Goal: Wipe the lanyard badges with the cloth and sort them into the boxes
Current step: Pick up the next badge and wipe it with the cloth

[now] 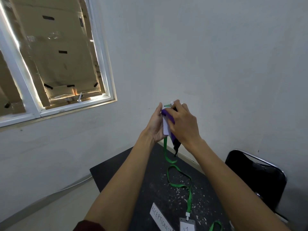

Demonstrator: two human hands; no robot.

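Raised above the table's far end, my left hand point(155, 125) cradles a white lanyard badge point(166, 129) from behind. My right hand point(182, 124) grips a purple and black cloth point(173, 139) and presses it against the badge's front. The badge's green strap point(165, 150) hangs down from my hands to the table. A second badge point(187, 226) lies at the bottom edge of the table, and its green lanyard point(180, 185) loops across the surface. No sorting box is in view.
The dark table point(125, 165) is speckled with white flecks. A paper label reading RECEPTIONIST point(160, 217) lies near the bottom edge. A black chair point(255, 177) stands at the right against the wall. A window point(50, 55) covered with cardboard is at the upper left.
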